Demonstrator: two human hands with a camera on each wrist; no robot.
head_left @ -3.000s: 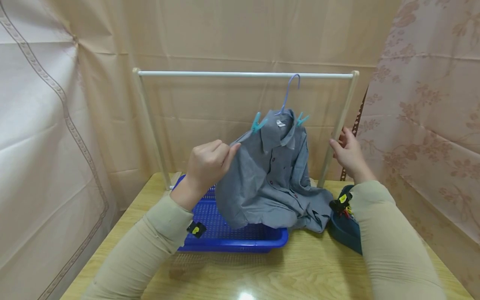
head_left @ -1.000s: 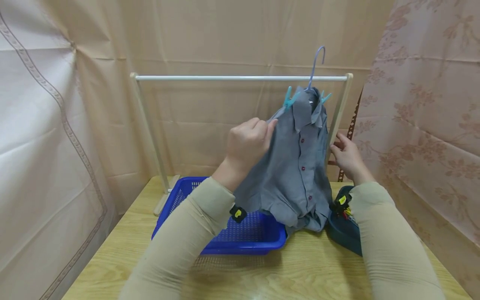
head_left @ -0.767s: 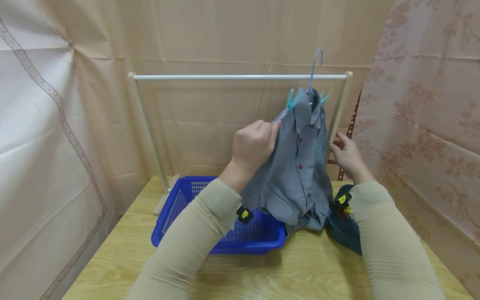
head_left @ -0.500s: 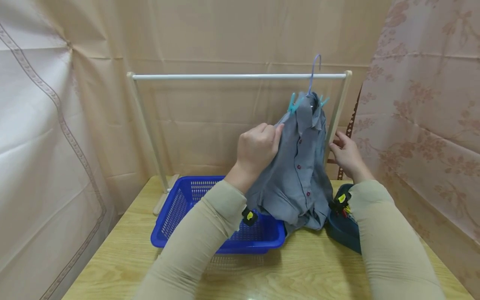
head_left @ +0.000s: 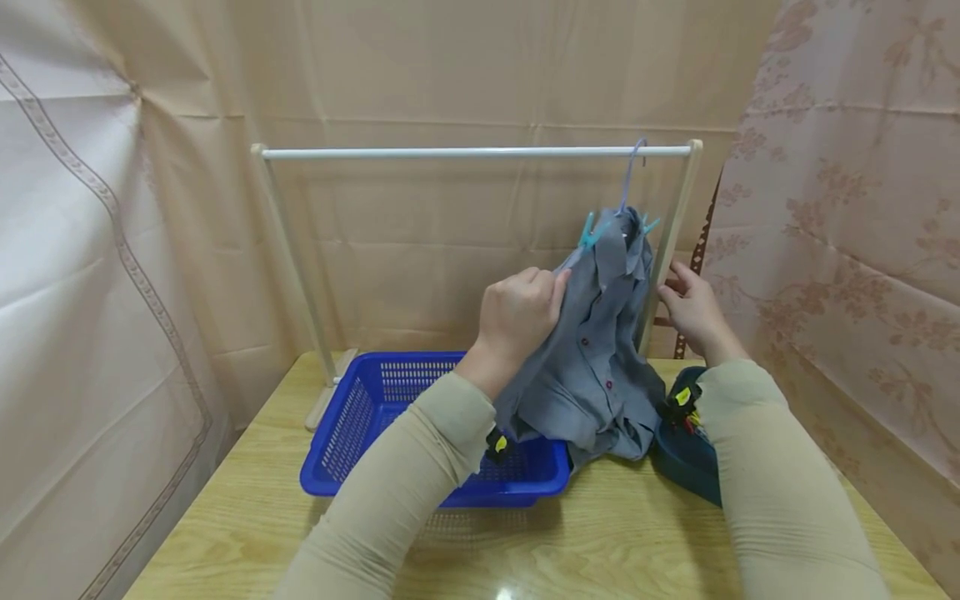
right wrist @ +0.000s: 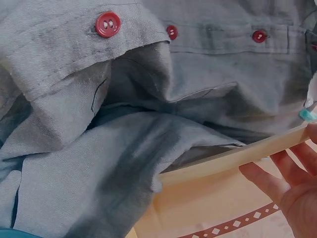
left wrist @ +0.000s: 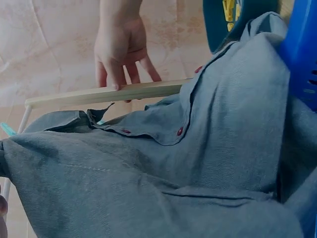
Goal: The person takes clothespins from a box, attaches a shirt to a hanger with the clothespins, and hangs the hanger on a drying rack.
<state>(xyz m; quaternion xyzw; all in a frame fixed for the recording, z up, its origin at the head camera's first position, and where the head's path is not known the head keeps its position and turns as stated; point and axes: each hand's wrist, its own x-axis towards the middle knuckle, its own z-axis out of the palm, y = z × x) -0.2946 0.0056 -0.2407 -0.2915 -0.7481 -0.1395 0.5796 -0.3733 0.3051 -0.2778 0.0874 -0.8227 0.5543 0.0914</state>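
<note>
A grey-blue button-up shirt (head_left: 592, 367) is on a purple hanger (head_left: 627, 185), with turquoise clothespins (head_left: 588, 232) at both shoulders. The hanger's hook overlaps the white bar of the clothes rack (head_left: 450, 153), near its right end. My left hand (head_left: 521, 312) is curled round the shirt's shoulder on the left side; what lies inside the grip is hidden. On the right, my right hand (head_left: 693, 307) steadies the rack's wooden post (left wrist: 138, 91) between thumb and fingers. The shirt's red buttons (right wrist: 108, 24) show close up in the right wrist view, its lower part bunched in folds.
A blue plastic basket (head_left: 352, 425) stands under the rack on the wooden table (head_left: 600, 542), with the shirt's hem hanging at its right side. A dark teal container (head_left: 686, 467) holding colourful clips sits at the right, partly behind the right sleeve. Cloth curtains (head_left: 450, 75) surround the table.
Over three seconds my left hand carried the shirt and hanger rightward and up above the bar, then lowered them until the hook came level with the bar. My right hand stayed on the post.
</note>
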